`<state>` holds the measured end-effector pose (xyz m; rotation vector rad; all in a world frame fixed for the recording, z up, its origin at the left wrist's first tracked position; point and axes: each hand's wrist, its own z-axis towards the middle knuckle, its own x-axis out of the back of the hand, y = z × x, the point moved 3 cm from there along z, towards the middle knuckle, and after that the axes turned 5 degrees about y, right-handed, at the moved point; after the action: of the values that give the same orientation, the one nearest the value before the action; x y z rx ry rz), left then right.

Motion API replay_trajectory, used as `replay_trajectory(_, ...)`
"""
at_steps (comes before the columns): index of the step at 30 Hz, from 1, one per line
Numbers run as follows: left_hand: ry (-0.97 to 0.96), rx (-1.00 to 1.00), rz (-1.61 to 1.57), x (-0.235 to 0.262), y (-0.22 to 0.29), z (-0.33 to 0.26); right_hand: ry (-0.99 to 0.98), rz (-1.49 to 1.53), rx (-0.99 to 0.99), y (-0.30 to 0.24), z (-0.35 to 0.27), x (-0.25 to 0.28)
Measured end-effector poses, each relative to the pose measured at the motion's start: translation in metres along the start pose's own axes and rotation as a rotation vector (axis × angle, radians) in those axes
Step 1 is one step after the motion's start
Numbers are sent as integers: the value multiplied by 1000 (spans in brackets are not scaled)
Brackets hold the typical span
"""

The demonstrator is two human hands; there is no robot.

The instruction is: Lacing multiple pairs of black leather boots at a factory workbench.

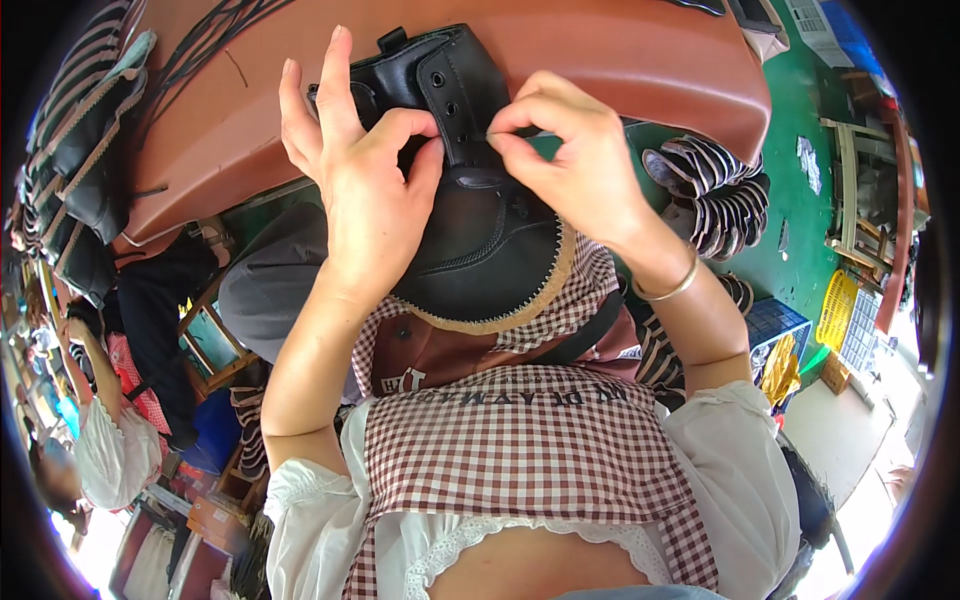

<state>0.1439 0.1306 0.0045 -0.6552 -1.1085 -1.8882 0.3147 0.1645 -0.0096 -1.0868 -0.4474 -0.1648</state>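
A black leather boot upper lies in front of me, from my lap up onto the brown table edge. Its toe points toward me, with a tan zigzag-stitched rim. The eyelet flap has a row of round holes. My left hand pinches thumb and forefinger at the flap's left edge, its other fingers raised. On the flap's right side my right hand is closed in a pinch close to a lower eyelet. What sits between its fingertips is too small to make out.
Black laces lie on the brown padded table. Stacked boot uppers stand at left, more striped bundles at right. A blue crate and yellow basket stand on the green floor. Another person works at far left.
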Motion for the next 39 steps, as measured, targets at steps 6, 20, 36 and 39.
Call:
replay_trajectory(6, -49, -46, -22, -5, 0, -1, 91, -52, 36, 3, -5, -6)
replay_trajectory(20, -103, -71, -11, -4, 3, 4, 90, -120, 127, 3, -1, -11)
replay_trajectory(36, -230, 280, -1278, 151, -88, -1, -116, 129, -56, 21, 6, 2)
replay_trajectory(39, 371, 501, -1628, 237, -203, -49, -38, 120, -190, 33, 6, 19)
